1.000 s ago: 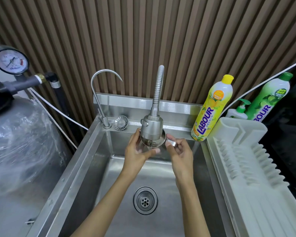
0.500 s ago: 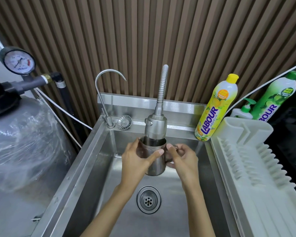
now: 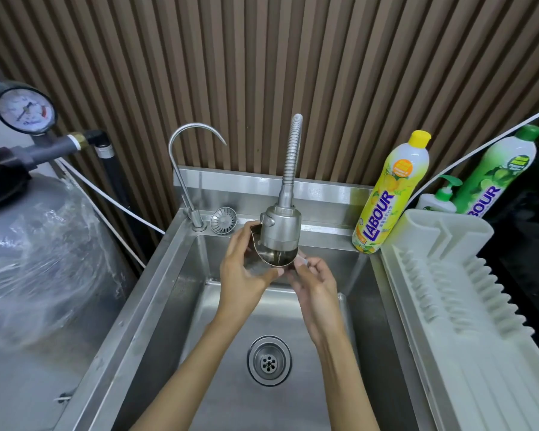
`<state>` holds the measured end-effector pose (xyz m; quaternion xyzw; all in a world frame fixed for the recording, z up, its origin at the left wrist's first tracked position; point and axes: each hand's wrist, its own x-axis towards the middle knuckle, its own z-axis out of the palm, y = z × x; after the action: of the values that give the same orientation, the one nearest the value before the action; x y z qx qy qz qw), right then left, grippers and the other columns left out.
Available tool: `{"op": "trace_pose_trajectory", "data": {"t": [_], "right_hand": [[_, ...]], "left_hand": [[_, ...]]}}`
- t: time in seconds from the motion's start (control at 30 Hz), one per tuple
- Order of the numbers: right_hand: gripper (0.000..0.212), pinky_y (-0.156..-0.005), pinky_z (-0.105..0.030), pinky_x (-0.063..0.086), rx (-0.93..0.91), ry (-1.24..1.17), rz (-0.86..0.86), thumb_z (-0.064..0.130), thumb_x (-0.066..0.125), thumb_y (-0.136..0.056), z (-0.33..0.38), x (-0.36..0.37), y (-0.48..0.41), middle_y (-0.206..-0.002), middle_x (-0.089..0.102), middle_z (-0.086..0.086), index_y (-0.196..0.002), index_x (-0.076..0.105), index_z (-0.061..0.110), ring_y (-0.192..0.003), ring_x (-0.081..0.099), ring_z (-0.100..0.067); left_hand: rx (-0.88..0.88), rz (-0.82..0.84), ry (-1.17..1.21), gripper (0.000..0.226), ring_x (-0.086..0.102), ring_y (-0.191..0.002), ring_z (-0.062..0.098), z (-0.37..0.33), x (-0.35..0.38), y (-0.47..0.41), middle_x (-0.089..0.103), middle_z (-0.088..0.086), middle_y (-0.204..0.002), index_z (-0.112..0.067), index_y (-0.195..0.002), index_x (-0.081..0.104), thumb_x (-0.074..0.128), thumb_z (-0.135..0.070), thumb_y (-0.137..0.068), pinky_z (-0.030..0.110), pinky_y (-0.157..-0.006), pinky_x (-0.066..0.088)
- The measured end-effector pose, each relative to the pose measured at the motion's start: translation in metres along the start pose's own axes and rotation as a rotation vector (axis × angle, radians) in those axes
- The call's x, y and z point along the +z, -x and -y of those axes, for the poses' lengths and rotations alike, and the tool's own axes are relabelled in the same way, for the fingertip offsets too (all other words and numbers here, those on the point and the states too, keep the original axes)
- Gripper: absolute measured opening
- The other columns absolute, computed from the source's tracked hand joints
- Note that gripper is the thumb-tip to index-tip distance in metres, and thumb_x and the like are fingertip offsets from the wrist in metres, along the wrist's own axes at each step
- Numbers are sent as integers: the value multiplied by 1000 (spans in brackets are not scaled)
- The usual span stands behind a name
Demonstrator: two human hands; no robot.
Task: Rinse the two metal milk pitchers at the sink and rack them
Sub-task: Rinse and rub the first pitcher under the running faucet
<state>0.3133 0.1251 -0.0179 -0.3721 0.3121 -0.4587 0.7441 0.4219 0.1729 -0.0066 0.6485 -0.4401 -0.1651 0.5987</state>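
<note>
A small metal milk pitcher (image 3: 276, 257) is held up against the head of the flexible faucet (image 3: 281, 227), over the steel sink (image 3: 168, 275). Its open mouth faces up and the faucet head hides much of it. My left hand (image 3: 241, 275) wraps around its left side. My right hand (image 3: 313, 284) pinches its handle on the right. I see no second pitcher. The white dish rack (image 3: 448, 290) stands at the right of the sink with nothing in it.
A thin gooseneck tap (image 3: 185, 169) and a loose strainer (image 3: 223, 219) sit at the sink's back left corner. A yellow soap bottle (image 3: 389, 194), a pump bottle (image 3: 442, 197) and a green bottle (image 3: 498, 172) stand behind the rack. A wrapped tank (image 3: 38, 259) with a gauge (image 3: 22, 108) is left.
The pitcher hung lower under the faucet half a second ago; both hands have raised it up around the faucet head again. The camera view has shifted slightly.
</note>
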Motion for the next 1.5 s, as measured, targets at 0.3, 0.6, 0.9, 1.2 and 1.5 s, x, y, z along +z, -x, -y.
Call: {"op": "trace_pose_trajectory", "data": {"t": [0.3, 0.6, 0.9, 1.2, 1.5], "right_hand": [[21, -56, -32, 59, 38, 421, -127, 22, 65, -86, 26, 6, 13, -67, 65, -9, -75, 58, 7, -64, 66, -19], [29, -77, -35, 47, -256, 1088, -359, 30, 68, -81, 54, 16, 26, -71, 62, 1, -61, 48, 24, -81, 62, -28], [21, -94, -29, 49, -130, 269, -62, 3, 57, -89, 21, 8, 3, -114, 68, 1, -74, 44, 10, -108, 63, -17], [21, -59, -30, 59, 31, 386, -118, 20, 64, -87, 21, 5, 12, -74, 68, -14, -80, 57, 1, -77, 67, -25], [27, -75, -33, 47, -269, 1035, -339, 27, 69, -80, 54, 11, 23, -74, 67, 2, -63, 49, 22, -77, 62, -22]], "left_hand": [[-108, -105, -307, 94, 52, -99, 8, -12, -7, 12, 56, -8, -105, -22, -123, 59, 71, -75, -46, 14, -84, 36], [-234, 114, -5, 36, 63, -81, -13, 4, 6, 8, 73, -13, -86, -24, -98, 70, 83, -33, -65, 2, -71, 42], [-41, -3, 167, 78, 52, -106, -15, 1, 2, -1, 57, -31, -111, -53, -109, 49, 87, -14, -54, 5, -88, 40], [-110, -139, -165, 89, 55, -92, 11, -10, -5, 13, 53, -7, -93, -21, -113, 63, 66, -70, -40, 11, -78, 38], [-331, 152, 163, 41, 67, -93, 1, -1, 5, 12, 75, -11, -90, -33, -91, 69, 85, -41, -54, 22, -85, 49]]}}
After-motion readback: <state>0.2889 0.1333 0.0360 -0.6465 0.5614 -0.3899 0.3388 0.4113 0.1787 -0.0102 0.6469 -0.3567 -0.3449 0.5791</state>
